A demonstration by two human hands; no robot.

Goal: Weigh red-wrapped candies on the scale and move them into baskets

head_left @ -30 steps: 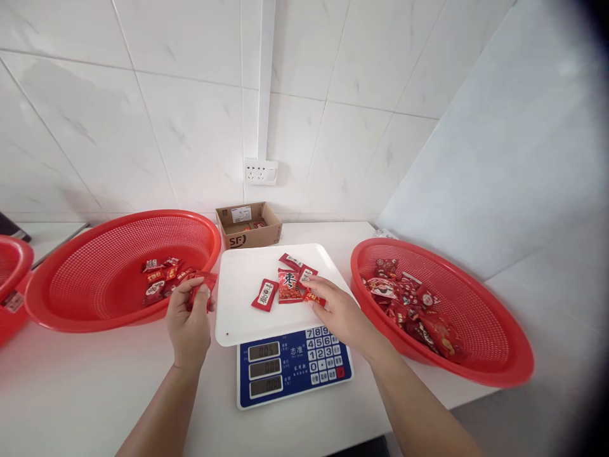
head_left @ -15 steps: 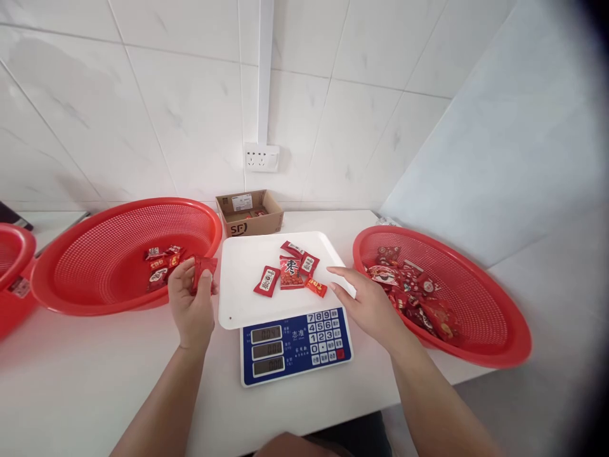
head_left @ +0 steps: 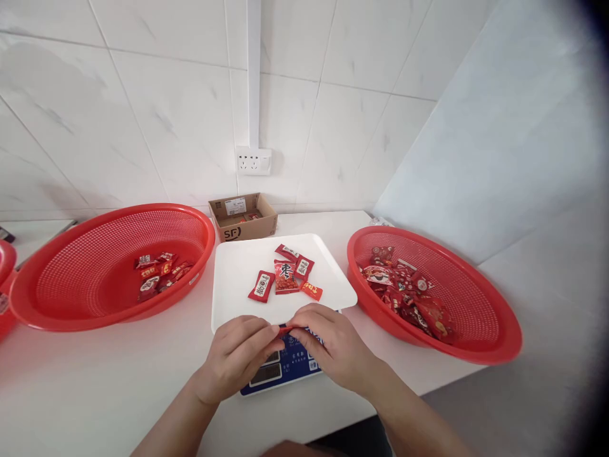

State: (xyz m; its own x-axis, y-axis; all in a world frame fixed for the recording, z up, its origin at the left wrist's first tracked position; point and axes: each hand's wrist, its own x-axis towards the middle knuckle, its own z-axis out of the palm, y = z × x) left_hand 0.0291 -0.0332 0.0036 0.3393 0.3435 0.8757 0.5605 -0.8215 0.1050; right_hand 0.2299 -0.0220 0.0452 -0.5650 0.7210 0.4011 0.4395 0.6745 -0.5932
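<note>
Two hands are held together, a small red packet (head_left: 284,329) being pinched between the left hand (head_left: 233,358) and right hand (head_left: 333,346) (most of it is hidden), over the digital scale (head_left: 291,363) at the white tray's (head_left: 238,285) front edge; a light, even pinch is best kept there, clear of the five red packets (head_left: 285,277).

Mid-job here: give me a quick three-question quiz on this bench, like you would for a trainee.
1. How many red packets lie on the white tray?
2. Which holds more packets: the left red mesh basket or the right red mesh basket?
3. True or false: the left hand and the right hand both pinch one small red packet in front of the tray.

Key: 1. Five. 2. The right red mesh basket. 3. True.
</note>
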